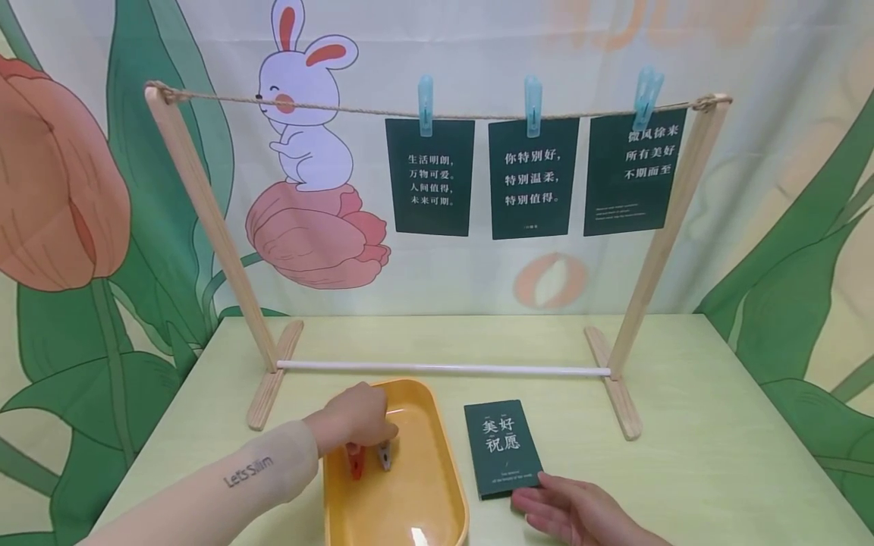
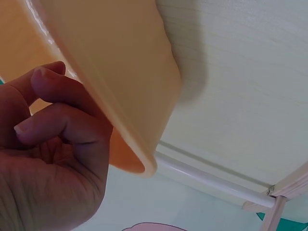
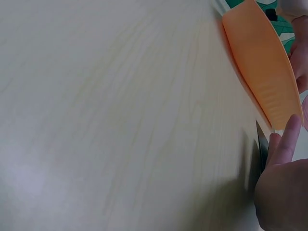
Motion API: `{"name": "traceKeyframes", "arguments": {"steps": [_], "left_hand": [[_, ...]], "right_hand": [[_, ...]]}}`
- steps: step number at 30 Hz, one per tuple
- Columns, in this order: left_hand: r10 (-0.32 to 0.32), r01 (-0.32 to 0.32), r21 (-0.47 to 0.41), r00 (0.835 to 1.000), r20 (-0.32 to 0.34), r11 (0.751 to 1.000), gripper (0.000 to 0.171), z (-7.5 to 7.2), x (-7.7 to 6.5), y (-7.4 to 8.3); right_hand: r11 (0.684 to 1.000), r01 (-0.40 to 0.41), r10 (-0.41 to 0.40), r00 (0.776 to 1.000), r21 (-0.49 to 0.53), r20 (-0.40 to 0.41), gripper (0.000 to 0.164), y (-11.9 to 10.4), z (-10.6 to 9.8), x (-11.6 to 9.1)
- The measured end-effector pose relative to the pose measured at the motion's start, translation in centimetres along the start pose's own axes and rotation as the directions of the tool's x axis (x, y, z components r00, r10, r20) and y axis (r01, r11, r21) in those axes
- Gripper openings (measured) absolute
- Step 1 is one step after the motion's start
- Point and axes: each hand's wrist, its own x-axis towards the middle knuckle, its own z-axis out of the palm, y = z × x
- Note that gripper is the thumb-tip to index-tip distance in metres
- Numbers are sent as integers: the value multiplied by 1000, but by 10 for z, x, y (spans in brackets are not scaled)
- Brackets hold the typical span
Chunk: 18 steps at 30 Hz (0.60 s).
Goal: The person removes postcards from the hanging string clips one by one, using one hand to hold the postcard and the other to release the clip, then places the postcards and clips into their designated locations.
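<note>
While my right hand (image 1: 572,509) touched the card (image 1: 505,453), my left hand (image 1: 356,414) seemingly sought a red clip (image 1: 356,462); I couldn't tell either's grip. The next move called for pinching.

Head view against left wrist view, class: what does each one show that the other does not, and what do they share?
Only the head view shows the three hanging cards, the blue clothespins on the twine, the red clip and grey clip in the tray, and the right hand.

Only the left wrist view shows the palm side of the left hand; the head view shows its back.

Both share that hand, the yellow tray, the white rod and part of the wooden stand.
</note>
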Motion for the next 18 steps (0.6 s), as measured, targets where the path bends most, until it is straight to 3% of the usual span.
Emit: {"name": "traceKeyframes", "arguments": {"steps": [9, 18], "left_hand": [[40, -39, -68, 999, 15, 997, 33, -16, -7, 3], [88, -91, -109, 996, -35, 990, 32, -39, -10, 4]], "right_hand": [[997, -30, 32, 999, 70, -27, 46, 6, -1, -5], [995, -36, 42, 997, 91, -69, 46, 8, 3, -11]]}}
